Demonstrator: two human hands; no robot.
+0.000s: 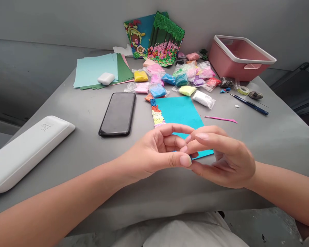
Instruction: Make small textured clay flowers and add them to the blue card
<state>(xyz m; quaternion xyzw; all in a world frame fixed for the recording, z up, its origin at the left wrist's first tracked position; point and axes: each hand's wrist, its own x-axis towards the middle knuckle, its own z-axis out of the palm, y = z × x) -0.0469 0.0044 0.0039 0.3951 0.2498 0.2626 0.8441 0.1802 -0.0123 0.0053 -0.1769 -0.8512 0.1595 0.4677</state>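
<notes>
Left hand (pixel 157 149) against right hand (pixel 229 159)

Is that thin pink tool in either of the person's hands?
No, the thin pink tool lies on the gray table, beyond the right hand.

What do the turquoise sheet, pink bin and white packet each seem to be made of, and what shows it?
Turquoise sheet: perhaps matte card or thin foam; its flat face and straight edges leave that open.
Pink bin: likely smooth plastic with a soft sheen; the rounded white rim looks moulded.
White packet: clear plastic film, judging by its wrinkles and glints; the filling could be soft clay.
</notes>
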